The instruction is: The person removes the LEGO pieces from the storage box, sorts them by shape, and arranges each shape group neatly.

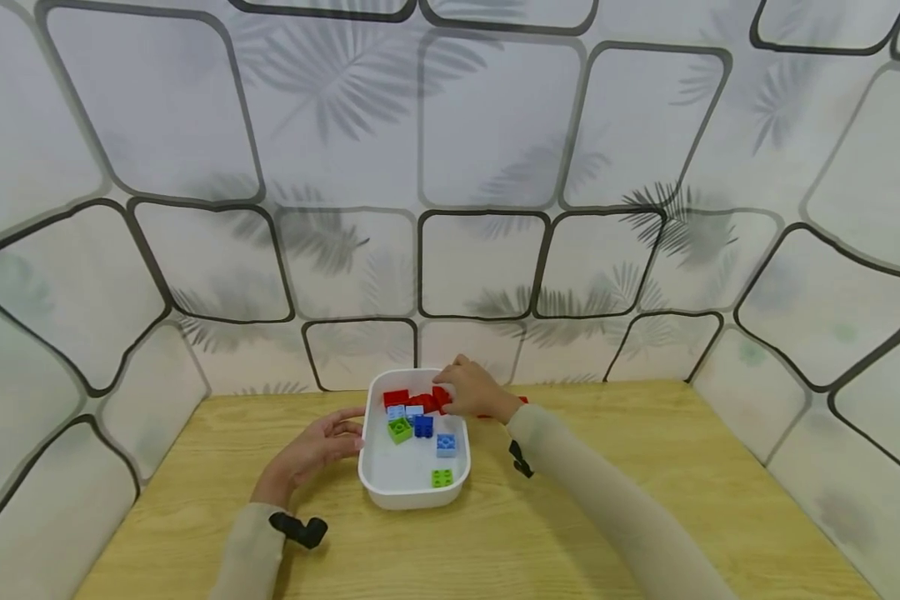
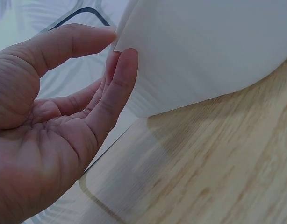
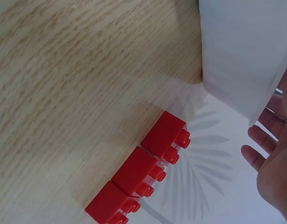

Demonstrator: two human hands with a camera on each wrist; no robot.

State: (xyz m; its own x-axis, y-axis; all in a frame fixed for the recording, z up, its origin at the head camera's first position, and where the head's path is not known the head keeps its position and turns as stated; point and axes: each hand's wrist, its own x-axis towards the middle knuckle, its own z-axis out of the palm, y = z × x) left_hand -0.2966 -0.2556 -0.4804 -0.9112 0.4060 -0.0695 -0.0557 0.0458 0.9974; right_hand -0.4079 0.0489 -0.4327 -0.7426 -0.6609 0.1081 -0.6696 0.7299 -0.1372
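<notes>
Head view: right hand [image 1: 476, 389] on a red block [image 1: 440, 396], left hand [image 1: 312, 451] at a white tray [image 1: 414, 500]

The right grip is narrow: finger and thumb are about the red block at the tray's upper right corner, low centre of the frame. How firmly they pinch it is hidden. Lower in the tray's far end lie more red pieces [image 1: 396, 398], then two pale blue blocks, a green block [image 1: 400, 430] and a dark blue block [image 1: 423, 426]. A light blue block [image 1: 446, 445] sits nearer the right wall, and a lime block [image 1: 442, 478] lies near the lower right corner.

The left grip is loose, its fingers gently bent and touching the tray's left side; in the left wrist view one fingertip meets the rim at upper centre.

Outside the tray, on the bench [image 1: 570, 500], the right wrist view shows a row of three red bricks [image 3: 136, 170] at lower centre, studs towards the lower right. In the head view they are mostly behind the right wrist. Beige sleeves [image 1: 607, 487] enter from the bottom, and a patterned backdrop [image 1: 487, 125] fills the top.
</notes>
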